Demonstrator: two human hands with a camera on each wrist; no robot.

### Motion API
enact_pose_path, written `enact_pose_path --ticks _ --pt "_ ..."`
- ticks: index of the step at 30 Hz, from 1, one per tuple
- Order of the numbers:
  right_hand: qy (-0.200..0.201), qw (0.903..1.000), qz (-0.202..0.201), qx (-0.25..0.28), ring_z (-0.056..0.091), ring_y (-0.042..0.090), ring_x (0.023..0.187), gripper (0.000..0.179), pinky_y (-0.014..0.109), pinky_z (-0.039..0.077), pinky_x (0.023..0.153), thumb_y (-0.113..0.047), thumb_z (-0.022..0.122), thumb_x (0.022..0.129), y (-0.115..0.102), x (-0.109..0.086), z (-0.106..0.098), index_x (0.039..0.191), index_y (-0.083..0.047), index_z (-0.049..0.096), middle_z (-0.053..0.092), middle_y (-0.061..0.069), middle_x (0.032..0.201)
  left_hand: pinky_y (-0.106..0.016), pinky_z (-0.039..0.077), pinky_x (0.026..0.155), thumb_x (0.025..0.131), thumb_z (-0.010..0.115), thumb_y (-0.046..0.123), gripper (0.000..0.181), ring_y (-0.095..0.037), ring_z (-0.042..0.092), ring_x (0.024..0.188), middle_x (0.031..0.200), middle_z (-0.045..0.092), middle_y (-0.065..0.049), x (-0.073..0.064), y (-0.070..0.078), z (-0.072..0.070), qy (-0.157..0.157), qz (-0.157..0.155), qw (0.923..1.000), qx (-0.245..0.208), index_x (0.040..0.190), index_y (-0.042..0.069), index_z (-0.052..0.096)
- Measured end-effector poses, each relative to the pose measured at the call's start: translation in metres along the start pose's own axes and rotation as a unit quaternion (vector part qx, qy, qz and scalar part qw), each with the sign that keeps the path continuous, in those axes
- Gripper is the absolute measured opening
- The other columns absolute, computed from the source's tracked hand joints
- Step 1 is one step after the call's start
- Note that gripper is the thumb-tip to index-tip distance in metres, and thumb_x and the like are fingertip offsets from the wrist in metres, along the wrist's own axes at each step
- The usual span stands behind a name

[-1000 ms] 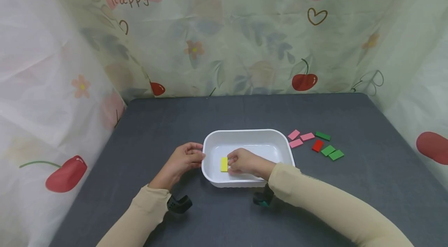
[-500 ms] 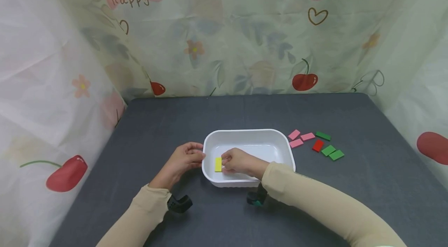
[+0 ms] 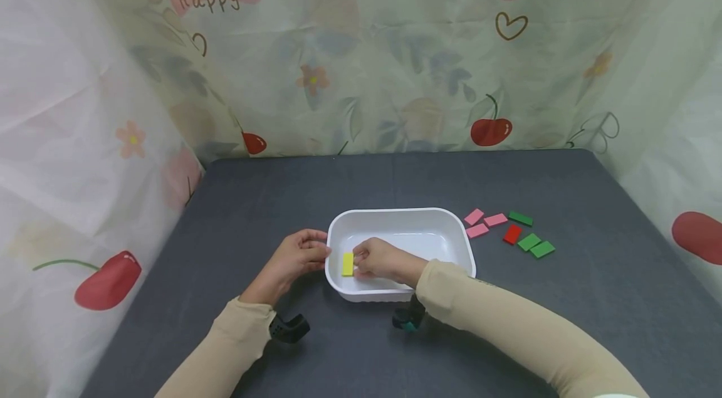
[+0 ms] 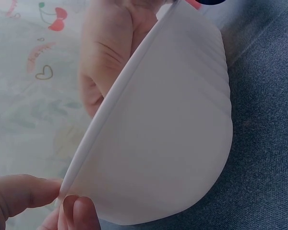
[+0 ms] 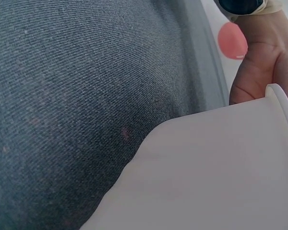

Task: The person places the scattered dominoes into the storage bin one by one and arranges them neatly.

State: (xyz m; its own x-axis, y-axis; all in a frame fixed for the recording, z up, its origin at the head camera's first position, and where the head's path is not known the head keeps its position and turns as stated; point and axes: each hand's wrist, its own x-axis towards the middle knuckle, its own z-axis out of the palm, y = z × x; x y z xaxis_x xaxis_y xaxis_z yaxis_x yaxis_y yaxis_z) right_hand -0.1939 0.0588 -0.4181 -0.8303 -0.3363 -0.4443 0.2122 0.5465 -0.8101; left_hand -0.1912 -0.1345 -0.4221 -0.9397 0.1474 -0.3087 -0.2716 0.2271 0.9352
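Note:
A white rectangular plastic tray (image 3: 429, 241) stands on the dark tabletop in the head view. My left hand (image 3: 294, 260) pinches its left rim, thumb on one side and fingertips outside, as the left wrist view shows at the tray wall (image 4: 158, 134). Inside, near the left end, a small yellow tile (image 3: 347, 264) stands out against the white floor. My right hand (image 3: 383, 260) reaches over the front rim and pinches the tile's right edge between thumb and fingers. The tray's outer wall (image 5: 230, 167) hides my right fingers in the right wrist view.
Right of the tray lie several flat tiles: pink ones (image 3: 477, 230), a red one (image 3: 512, 235) and green ones (image 3: 543, 250). A printed curtain (image 3: 361, 59) hangs behind the dark table (image 3: 271, 191) and along both sides.
My right hand has slid left inside the tray with the yellow tile, which is now closer to the left wall. The left hand and the tray have stayed put.

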Motion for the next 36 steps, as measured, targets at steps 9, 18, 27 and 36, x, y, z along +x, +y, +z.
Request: enact_pose_path --ticks 9,18,27,36 --pt "0.000 0.9999 0.013 -0.007 0.059 0.016 0.084 0.043 0.022 0.053 0.072 0.001 0.060 0.090 -0.005 0.002 0.000 0.131 0.007 0.053 0.062 0.011 0.099 -0.032 0.058 0.076 0.088 0.067 0.007 0.038 -0.016 0.065 0.078 0.104 0.067 -0.018 0.000 -0.001 0.000 0.002 0.002 1.0000 0.004 0.123 0.000 0.054" --pt "0.000 0.9997 0.023 -0.006 0.060 0.018 0.088 0.043 0.025 0.054 0.078 -0.002 0.061 0.091 -0.007 0.004 0.001 0.133 0.005 0.053 0.062 0.012 0.105 -0.031 0.058 0.076 0.088 0.067 0.008 0.037 -0.016 0.065 0.077 0.105 0.067 -0.019 -0.001 -0.001 -0.002 0.007 -0.002 1.0000 0.000 0.123 0.000 0.054" --pt "-0.010 0.9992 -0.006 0.039 0.064 0.018 0.091 0.049 0.029 0.055 0.087 -0.002 0.061 0.088 -0.004 -0.012 -0.014 0.135 0.004 0.049 0.063 0.017 0.118 -0.030 0.058 0.074 0.088 0.066 0.006 0.037 -0.015 0.065 0.076 0.105 0.067 -0.020 0.001 -0.004 -0.001 0.003 0.003 1.0000 -0.005 0.123 -0.001 0.054" --pt "-0.050 0.9845 -0.110 0.127 0.058 0.029 0.114 0.057 0.040 0.050 0.097 -0.006 0.060 0.093 0.000 -0.064 -0.082 0.143 0.005 0.037 0.046 0.027 0.134 -0.030 0.058 0.074 0.088 0.067 0.008 0.036 -0.016 0.065 0.076 0.102 0.068 -0.016 0.003 -0.004 0.001 0.019 -0.001 0.9998 0.007 0.122 0.002 0.056"
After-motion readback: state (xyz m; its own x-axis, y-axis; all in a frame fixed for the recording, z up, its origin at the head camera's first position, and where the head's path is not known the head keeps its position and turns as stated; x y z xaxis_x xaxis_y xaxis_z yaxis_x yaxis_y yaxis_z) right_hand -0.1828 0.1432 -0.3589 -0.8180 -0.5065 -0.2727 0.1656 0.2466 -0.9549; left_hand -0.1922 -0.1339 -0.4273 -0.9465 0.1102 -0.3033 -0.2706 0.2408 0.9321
